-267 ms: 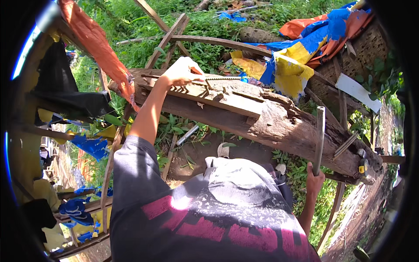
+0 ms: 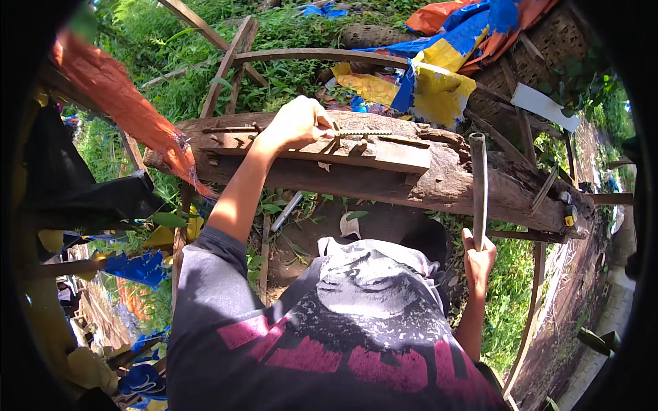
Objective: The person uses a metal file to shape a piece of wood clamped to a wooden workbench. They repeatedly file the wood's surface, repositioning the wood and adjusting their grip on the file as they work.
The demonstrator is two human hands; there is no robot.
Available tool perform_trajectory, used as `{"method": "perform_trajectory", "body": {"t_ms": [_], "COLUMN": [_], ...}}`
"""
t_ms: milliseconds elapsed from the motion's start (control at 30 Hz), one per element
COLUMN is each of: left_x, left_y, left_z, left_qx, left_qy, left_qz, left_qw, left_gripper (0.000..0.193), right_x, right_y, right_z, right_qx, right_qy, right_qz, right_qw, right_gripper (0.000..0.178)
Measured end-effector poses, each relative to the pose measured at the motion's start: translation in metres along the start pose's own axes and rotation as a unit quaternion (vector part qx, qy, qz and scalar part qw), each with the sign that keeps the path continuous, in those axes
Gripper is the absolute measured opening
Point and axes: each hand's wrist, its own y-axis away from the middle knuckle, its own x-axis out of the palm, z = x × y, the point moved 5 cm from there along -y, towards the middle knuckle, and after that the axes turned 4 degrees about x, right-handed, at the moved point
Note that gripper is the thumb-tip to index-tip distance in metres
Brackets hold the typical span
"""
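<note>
My left hand point(image 2: 299, 125) is closed on a thin ribbed steel bar point(image 2: 369, 132), pinching it above a wooden board point(image 2: 394, 158). Several short pegs stand up from this board, and the bar lies beside them. Under the board is a thick weathered log point(image 2: 449, 179), running across in front of me. In my right hand point(image 2: 480, 259), a long grey hollow pipe point(image 2: 478, 188) is gripped near its lower end and points upward. Its top overlaps the log in view. Whether the bar touches the pegs is hard to tell.
Torn orange tarp point(image 2: 116, 99) hangs at the left. Yellow and blue tarp point(image 2: 442, 89) drapes beyond the log. A small yellow and black object point(image 2: 569, 220) rests at the log's right end. A pale tube point(image 2: 286, 211) lies on the ground below.
The view has shifted. My left hand and the ribbed bar have moved slightly right along the board. My right hand has raised the pipe, which now stands more upright.
</note>
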Motion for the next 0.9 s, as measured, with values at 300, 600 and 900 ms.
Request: {"method": "perform_trajectory", "body": {"t_ms": [300, 600, 900], "left_x": [-0.005, -0.110, -0.078], "left_y": [0.032, 0.077, 0.018], "left_z": [-0.003, 0.060, 0.050], "left_qx": [-0.002, -0.038, 0.020], "left_qy": [-0.085, 0.052, 0.048], "left_qz": [-0.186, -0.183, 0.036], "left_qw": [0.979, 0.981, 0.998], "left_gripper": [0.017, 0.021, 0.020], "right_x": [0.014, 0.014, 0.006], "right_y": [0.031, 0.007, -0.008], "right_z": [-0.009, -0.002, 0.010], "right_qx": [0.019, -0.021, -0.094], "right_qy": [0.117, 0.042, 0.213], "right_qz": [-0.031, 0.007, -0.046], "right_qw": [0.993, 0.999, 0.971], "right_gripper": [0.018, 0.022, 0.033]}}
